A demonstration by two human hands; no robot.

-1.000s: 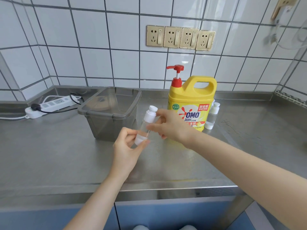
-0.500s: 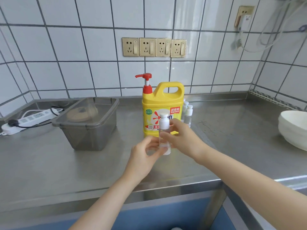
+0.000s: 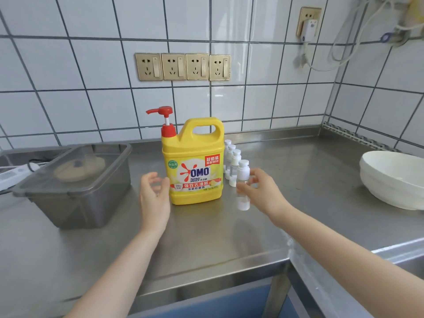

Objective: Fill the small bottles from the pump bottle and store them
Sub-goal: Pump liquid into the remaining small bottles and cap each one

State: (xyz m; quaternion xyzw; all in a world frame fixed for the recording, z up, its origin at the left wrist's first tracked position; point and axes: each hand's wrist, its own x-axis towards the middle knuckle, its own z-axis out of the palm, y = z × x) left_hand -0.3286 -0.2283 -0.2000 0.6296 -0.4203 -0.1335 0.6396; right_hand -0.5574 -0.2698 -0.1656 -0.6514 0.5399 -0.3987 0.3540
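Note:
A yellow pump bottle [image 3: 193, 161] with a red pump head stands mid-counter. Just to its right, a small clear bottle [image 3: 243, 169] with a white cap and white base stands upright, its base at the steel surface. My right hand [image 3: 263, 191] pinches this bottle's clear middle between thumb and fingers. Three more small bottles [image 3: 232, 154] stand in a row behind it, partly hidden by the pump bottle. My left hand [image 3: 154, 196] hovers at the pump bottle's left side, fingers relaxed, holding nothing.
A grey see-through storage bin [image 3: 75, 193] sits on the left of the steel counter [image 3: 206, 230], with a power strip [image 3: 13, 173] behind it. Stacked white bowls [image 3: 394, 180] stand at the right. Wall sockets [image 3: 183, 66] are above.
The small bottle went from both hands in front of the pump bottle down to its right. My left hand let go and drew away to the left.

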